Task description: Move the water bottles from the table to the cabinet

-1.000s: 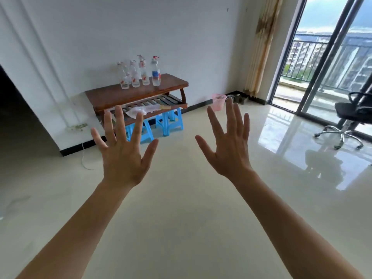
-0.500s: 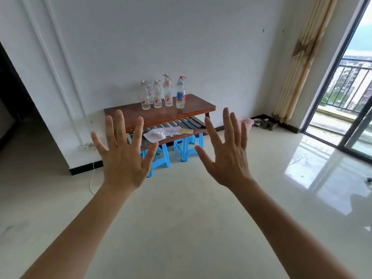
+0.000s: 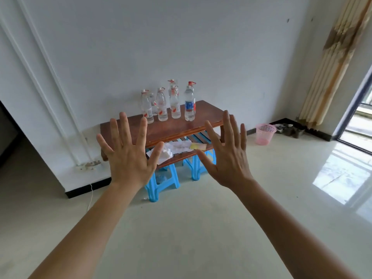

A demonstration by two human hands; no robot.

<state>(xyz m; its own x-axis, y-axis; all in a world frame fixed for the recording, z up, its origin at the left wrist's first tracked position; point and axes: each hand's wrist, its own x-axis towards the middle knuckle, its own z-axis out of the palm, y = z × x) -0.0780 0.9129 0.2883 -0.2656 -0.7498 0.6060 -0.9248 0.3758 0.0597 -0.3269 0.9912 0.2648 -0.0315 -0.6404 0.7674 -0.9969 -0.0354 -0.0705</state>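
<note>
Several clear water bottles with red caps stand upright on a low brown wooden table (image 3: pixel 173 128) against the white wall. Most carry red labels (image 3: pixel 162 106); the rightmost one has a blue label (image 3: pixel 189 105). My left hand (image 3: pixel 128 158) and my right hand (image 3: pixel 227 158) are raised in front of the table, fingers spread, palms away from me, holding nothing. Both hands are well short of the bottles. No cabinet is in sight.
The table's slatted lower shelf holds crumpled white paper (image 3: pixel 171 150). Two blue plastic stools (image 3: pixel 161 182) stand under it. A pink wastebasket (image 3: pixel 264 133) sits on the floor to the right, with shoes, a curtain (image 3: pixel 332 63) and a glass door beyond. A dark doorway opens at left.
The view has swung left and closer, so the table and bottles now sit centred behind my hands. The office chair and balcony have left the frame. My hands stay spread.
</note>
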